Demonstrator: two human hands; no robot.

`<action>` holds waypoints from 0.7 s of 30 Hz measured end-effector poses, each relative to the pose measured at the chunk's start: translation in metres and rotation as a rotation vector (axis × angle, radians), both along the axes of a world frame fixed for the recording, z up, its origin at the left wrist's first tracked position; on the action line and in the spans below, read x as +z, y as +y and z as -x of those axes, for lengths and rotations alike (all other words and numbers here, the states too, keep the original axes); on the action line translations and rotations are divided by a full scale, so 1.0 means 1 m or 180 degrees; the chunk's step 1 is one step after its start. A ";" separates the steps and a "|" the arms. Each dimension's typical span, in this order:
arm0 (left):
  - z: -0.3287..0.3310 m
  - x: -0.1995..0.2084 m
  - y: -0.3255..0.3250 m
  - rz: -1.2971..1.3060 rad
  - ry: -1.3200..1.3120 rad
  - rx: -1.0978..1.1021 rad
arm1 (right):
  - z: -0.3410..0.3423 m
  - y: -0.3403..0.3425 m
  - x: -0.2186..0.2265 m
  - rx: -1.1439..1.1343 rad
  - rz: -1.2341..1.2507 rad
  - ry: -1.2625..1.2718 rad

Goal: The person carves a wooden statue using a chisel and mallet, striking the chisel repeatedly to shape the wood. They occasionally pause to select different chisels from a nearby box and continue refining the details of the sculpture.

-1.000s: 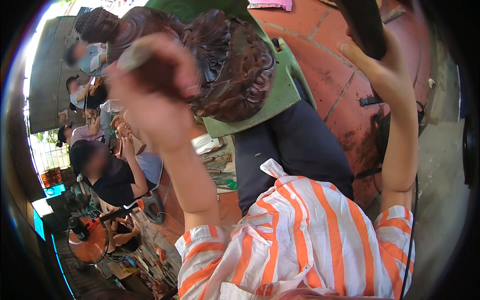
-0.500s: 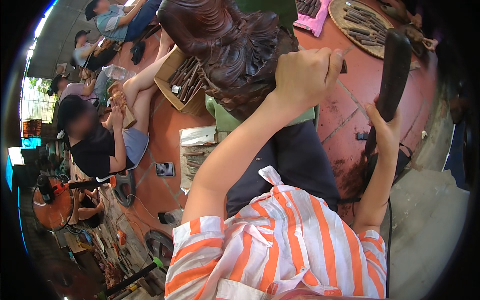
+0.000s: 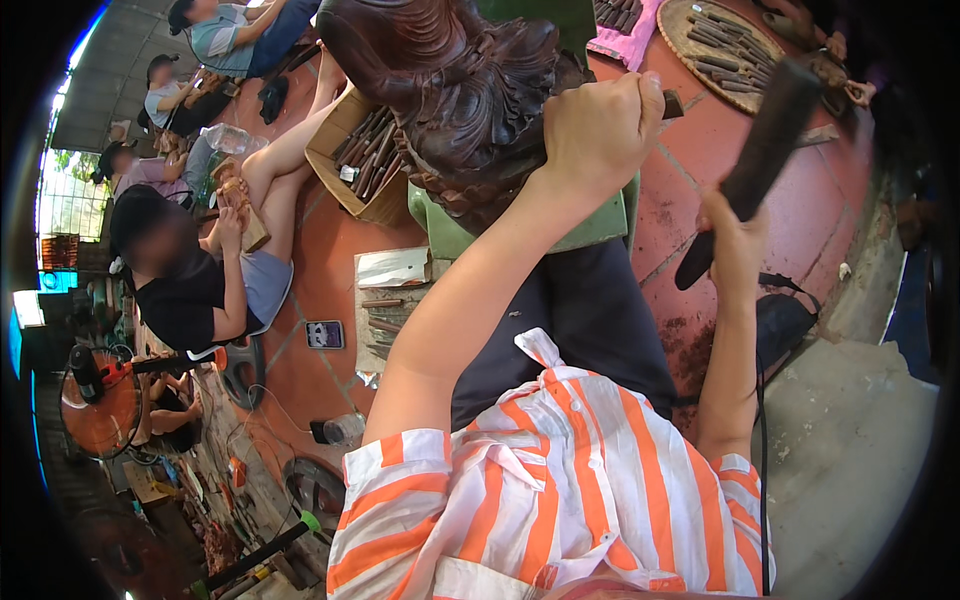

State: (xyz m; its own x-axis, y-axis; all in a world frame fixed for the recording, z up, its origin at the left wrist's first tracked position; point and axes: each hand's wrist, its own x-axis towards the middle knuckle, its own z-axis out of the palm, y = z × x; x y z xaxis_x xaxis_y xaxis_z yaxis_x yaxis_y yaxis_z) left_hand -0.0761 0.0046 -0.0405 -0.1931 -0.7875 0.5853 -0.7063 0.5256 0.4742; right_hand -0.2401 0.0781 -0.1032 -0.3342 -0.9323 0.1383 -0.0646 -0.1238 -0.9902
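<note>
A dark brown carved wooden statue (image 3: 470,120) with deep folds rests on a green stand (image 3: 598,228) in front of my knees. My left hand (image 3: 598,135) is closed against its right side, around a dark chisel (image 3: 673,104). Only the chisel's butt end shows past my thumb; its blade is hidden. On the right, my right hand (image 3: 735,240) grips a dark wooden mallet (image 3: 772,140), tilted with its thick head up and toward the chisel. The mallet head is slightly blurred and apart from the chisel.
Left of the statue stands a cardboard box (image 3: 328,135) of chisels. More tools lie on a round woven tray (image 3: 680,45) and a pink cloth (image 3: 630,55). A phone (image 3: 324,334) lies on the tiles. Several people sit along the left, near a fan (image 3: 100,400).
My right hand and the mallet have moved left, and the mallet now leans more. My left hand has shifted slightly, showing more of the chisel's end.
</note>
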 end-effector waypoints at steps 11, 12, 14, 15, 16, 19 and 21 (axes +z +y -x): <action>-0.003 -0.007 -0.002 -0.0238 -0.0363 -0.0010 | -0.001 -0.001 -0.012 0.0278 -0.0209 0.0886; -0.002 -0.006 -0.003 -0.0137 -0.0336 -0.0015 | -0.003 -0.002 -0.015 0.0221 -0.0306 0.0526; -0.002 -0.007 -0.004 0.0042 -0.0274 -0.0015 | -0.008 0.000 -0.018 0.0120 -0.0519 -0.0185; -0.002 -0.009 -0.001 0.0315 -0.0188 0.0026 | -0.007 0.004 -0.014 0.0253 -0.0396 0.0531; -0.001 -0.012 0.002 0.0596 -0.0112 0.0057 | -0.006 0.007 -0.013 0.0270 -0.0282 0.0626; -0.014 -0.018 0.022 0.1622 -0.0360 -0.0324 | -0.001 0.014 -0.012 0.0290 -0.0164 0.0575; -0.017 -0.012 0.048 0.2099 -0.0392 -0.0752 | 0.001 0.017 -0.014 0.0269 -0.0381 0.0098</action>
State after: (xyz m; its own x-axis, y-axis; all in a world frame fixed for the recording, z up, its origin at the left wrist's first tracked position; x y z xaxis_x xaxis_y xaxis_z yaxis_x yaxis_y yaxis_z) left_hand -0.0595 0.0524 -0.0524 -0.4103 -0.2056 0.8885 -0.5661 0.8213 -0.0714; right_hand -0.2407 0.0952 -0.1171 -0.2513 -0.9673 0.0334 -0.0894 -0.0112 -0.9959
